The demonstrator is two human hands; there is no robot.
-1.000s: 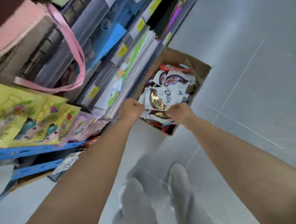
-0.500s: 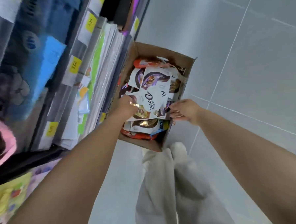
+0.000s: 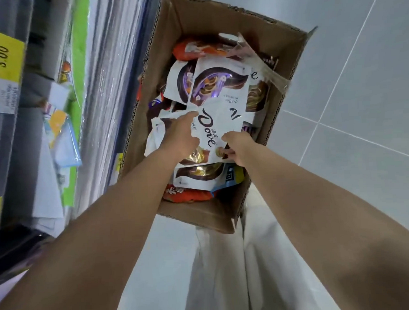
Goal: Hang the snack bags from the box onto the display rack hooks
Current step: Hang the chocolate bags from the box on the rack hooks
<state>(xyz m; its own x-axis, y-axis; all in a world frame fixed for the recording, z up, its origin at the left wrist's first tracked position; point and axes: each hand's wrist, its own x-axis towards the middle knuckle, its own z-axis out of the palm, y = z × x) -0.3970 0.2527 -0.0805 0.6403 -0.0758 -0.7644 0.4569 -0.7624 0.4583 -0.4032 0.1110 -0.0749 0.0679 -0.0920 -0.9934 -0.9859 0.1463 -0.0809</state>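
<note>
Head view looks straight down into an open cardboard box (image 3: 187,20) standing on grey floor tiles (image 3: 361,99), its left long wall pressed close against the base of a shelf unit (image 3: 114,76). On that side nothing separates box from shelf, while the right and far sides open onto bare tiled floor. The near end wall sits just ahead of the person's pale trousers (image 3: 240,271). Snack bags fill the box almost to its rim, overlapping at angles, with orange packs (image 3: 193,50) at the far and near ends.

Uppermost is a white chocolate bag (image 3: 220,111) with dark lettering. The left hand (image 3: 181,134) lies on its left edge, fingers stretched forward and loosely together over the bag. The right hand (image 3: 237,147) meets its near right corner, fingers curled around the corner in a pinch. Both forearms reach in over the near wall. A yellow price label (image 3: 3,60) marks the shelf edge far left.
</note>
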